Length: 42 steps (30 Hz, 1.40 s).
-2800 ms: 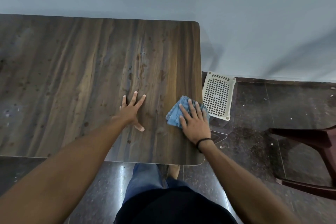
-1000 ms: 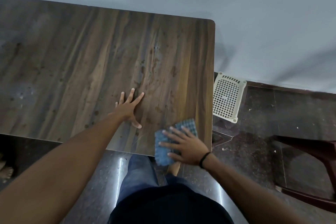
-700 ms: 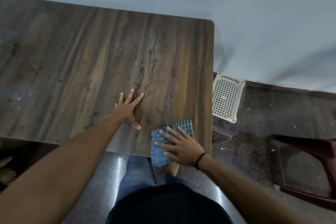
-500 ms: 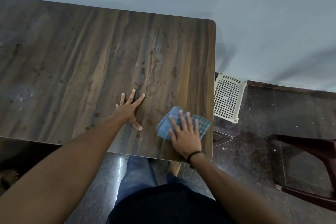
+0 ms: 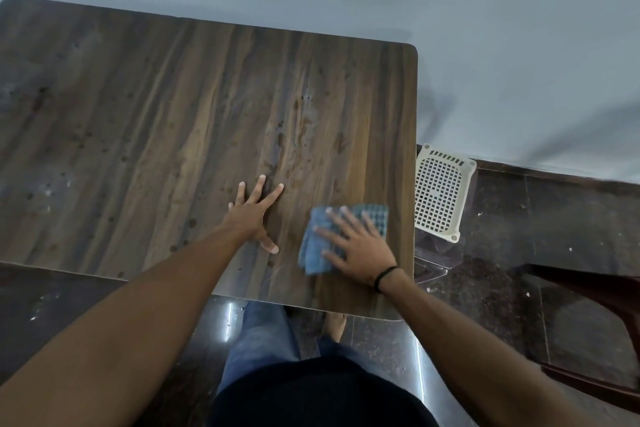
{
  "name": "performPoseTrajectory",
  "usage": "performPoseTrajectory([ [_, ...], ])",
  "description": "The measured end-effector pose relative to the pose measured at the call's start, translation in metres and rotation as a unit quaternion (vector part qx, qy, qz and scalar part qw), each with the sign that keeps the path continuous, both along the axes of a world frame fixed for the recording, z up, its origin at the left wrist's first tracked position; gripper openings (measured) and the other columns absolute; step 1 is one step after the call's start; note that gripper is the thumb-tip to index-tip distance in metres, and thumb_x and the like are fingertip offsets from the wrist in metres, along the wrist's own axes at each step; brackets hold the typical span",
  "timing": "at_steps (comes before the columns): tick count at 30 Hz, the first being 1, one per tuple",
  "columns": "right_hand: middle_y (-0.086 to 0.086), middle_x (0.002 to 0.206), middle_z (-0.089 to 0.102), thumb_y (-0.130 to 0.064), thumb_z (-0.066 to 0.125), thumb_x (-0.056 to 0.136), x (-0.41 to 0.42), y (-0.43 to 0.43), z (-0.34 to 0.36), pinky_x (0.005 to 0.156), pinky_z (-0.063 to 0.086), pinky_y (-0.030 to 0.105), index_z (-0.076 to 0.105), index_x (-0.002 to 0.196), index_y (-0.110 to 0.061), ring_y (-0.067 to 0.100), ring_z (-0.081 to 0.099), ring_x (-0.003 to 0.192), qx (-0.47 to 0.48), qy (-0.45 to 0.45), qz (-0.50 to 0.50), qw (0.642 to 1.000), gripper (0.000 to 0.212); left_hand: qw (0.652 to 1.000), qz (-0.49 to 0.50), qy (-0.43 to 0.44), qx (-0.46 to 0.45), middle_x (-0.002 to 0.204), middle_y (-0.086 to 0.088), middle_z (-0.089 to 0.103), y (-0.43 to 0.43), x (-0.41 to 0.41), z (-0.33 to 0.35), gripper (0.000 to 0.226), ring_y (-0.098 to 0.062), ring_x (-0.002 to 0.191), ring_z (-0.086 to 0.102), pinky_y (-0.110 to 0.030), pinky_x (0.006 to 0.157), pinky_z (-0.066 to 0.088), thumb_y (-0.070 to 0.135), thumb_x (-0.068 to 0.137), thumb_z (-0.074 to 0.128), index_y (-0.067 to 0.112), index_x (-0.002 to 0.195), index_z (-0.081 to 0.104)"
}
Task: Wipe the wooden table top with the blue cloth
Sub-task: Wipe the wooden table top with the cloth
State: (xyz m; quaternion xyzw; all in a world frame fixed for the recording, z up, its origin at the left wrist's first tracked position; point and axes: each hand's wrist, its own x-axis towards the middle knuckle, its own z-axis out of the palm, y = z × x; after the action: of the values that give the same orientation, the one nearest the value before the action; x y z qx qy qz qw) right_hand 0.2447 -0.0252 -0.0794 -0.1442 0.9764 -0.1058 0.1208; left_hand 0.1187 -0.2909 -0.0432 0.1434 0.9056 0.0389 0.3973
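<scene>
Presses the right hand (image 5: 360, 246) flat onto the blue cloth (image 5: 311, 255), fingers straight and spread, none curled round it; wears a black band (image 5: 384, 276) at that wrist; pins the folded cloth to the table (image 5: 156, 114) near its front right corner, close to the right edge, with part of it hidden under the palm; rests the left hand (image 5: 251, 215) palm-down on bare wood just left of the cloth, fingers splayed, holding nothing. Dark spots and smears across the grain; off the right edge, on the dark floor, 1 white perforated basket (image 5: 438, 194); farther right, part of a dark red chair (image 5: 588, 288).
</scene>
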Motion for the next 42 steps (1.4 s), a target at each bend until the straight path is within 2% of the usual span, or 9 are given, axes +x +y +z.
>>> performPoseTrajectory([
  [3, -0.006, 0.166, -0.008, -0.062, 0.019, 0.101, -0.010, -0.014, 0.006, 0.121, -0.008, 0.054, 0.007, 0.157, -0.046, 0.026, -0.011, 0.154, -0.007, -0.016, -0.246, 0.969, 0.059, 1.000, 0.002, 0.001, 0.004, 0.158, 0.007, -0.041, -0.002, 0.000, -0.001, 0.152, -0.042, 0.147, -0.030, -0.071, 0.116, 0.007, 0.053, 0.052, 0.095, 0.049, 0.154, -0.018],
  [9, -0.008, 0.168, 0.002, -0.068, 0.020, 0.100, 0.030, -0.014, -0.004, 0.122, 0.004, 0.058, 0.012, 0.155, -0.051, 0.022, -0.003, 0.154, 0.005, 0.004, 0.112, 0.994, 0.058, 1.000, 0.003, -0.001, 0.004, 0.158, 0.008, -0.042, 0.000, 0.000, -0.001, 0.153, -0.042, 0.147, -0.031, -0.071, 0.116, 0.008, 0.053, 0.052, 0.096, 0.049, 0.154, -0.018],
  [13, -0.007, 0.167, -0.007, -0.068, 0.019, 0.099, 0.017, -0.033, 0.004, 0.122, -0.005, 0.057, 0.008, 0.157, -0.047, 0.024, -0.013, 0.153, -0.006, -0.026, -0.227, 0.973, 0.062, 1.000, 0.006, -0.005, 0.002, 0.157, 0.009, -0.043, -0.001, -0.001, -0.002, 0.153, -0.042, 0.146, -0.032, -0.071, 0.116, 0.007, 0.052, 0.051, 0.096, 0.050, 0.154, -0.018],
  [18, -0.008, 0.167, 0.001, -0.070, 0.025, 0.098, 0.032, -0.027, 0.001, 0.121, 0.006, 0.060, 0.016, 0.155, -0.050, 0.021, -0.007, 0.153, -0.018, -0.017, 0.060, 0.998, 0.061, 1.000, 0.002, -0.009, -0.003, 0.155, 0.009, -0.045, 0.001, -0.002, -0.002, 0.154, -0.042, 0.146, -0.032, -0.071, 0.116, 0.007, 0.054, 0.052, 0.095, 0.050, 0.153, -0.020],
  [23, -0.003, 0.167, -0.009, -0.065, 0.022, 0.100, 0.006, -0.025, 0.004, 0.120, -0.010, 0.059, 0.005, 0.156, -0.050, 0.028, -0.014, 0.153, -0.013, -0.028, -0.290, 0.957, 0.060, 1.000, 0.003, -0.006, -0.005, 0.156, 0.010, -0.044, -0.001, -0.001, -0.003, 0.155, -0.041, 0.146, -0.032, -0.070, 0.116, 0.008, 0.054, 0.050, 0.095, 0.050, 0.153, -0.020],
  [28, -0.005, 0.167, -0.005, -0.067, 0.019, 0.100, 0.024, -0.038, 0.005, 0.120, -0.003, 0.061, 0.006, 0.153, -0.056, 0.029, -0.004, 0.154, -0.007, -0.028, 0.032, 0.999, 0.056, 1.000, 0.002, -0.005, -0.006, 0.155, 0.010, -0.046, -0.001, -0.002, -0.004, 0.155, -0.042, 0.146, -0.032, -0.071, 0.116, 0.008, 0.054, 0.051, 0.095, 0.050, 0.152, -0.022],
  [33, -0.005, 0.167, -0.008, -0.065, 0.019, 0.101, -0.003, -0.028, 0.003, 0.120, -0.011, 0.057, 0.007, 0.156, -0.050, 0.028, -0.011, 0.153, -0.012, -0.022, -0.276, 0.961, 0.058, 1.000, -0.002, -0.001, -0.005, 0.156, 0.008, -0.045, -0.002, -0.001, -0.004, 0.154, -0.042, 0.146, -0.032, -0.070, 0.116, 0.007, 0.055, 0.051, 0.095, 0.049, 0.153, -0.021],
  [39, -0.008, 0.167, -0.002, -0.068, 0.022, 0.099, 0.017, -0.035, 0.003, 0.121, 0.001, 0.061, 0.011, 0.155, -0.052, 0.024, -0.003, 0.154, -0.017, -0.022, 0.036, 0.999, 0.059, 1.000, -0.002, -0.001, -0.003, 0.156, 0.008, -0.044, 0.000, -0.002, -0.004, 0.154, -0.043, 0.146, -0.032, -0.071, 0.115, 0.008, 0.054, 0.052, 0.095, 0.048, 0.153, -0.021],
  [42, -0.009, 0.166, -0.004, -0.067, 0.021, 0.099, -0.008, -0.018, 0.001, 0.121, -0.008, 0.055, 0.009, 0.157, -0.047, 0.023, -0.006, 0.154, -0.004, -0.009, -0.215, 0.976, 0.062, 1.000, -0.005, 0.000, -0.006, 0.156, 0.007, -0.044, -0.001, -0.002, -0.005, 0.154, -0.043, 0.146, -0.032, -0.071, 0.116, 0.008, 0.056, 0.052, 0.094, 0.048, 0.153, -0.021],
])
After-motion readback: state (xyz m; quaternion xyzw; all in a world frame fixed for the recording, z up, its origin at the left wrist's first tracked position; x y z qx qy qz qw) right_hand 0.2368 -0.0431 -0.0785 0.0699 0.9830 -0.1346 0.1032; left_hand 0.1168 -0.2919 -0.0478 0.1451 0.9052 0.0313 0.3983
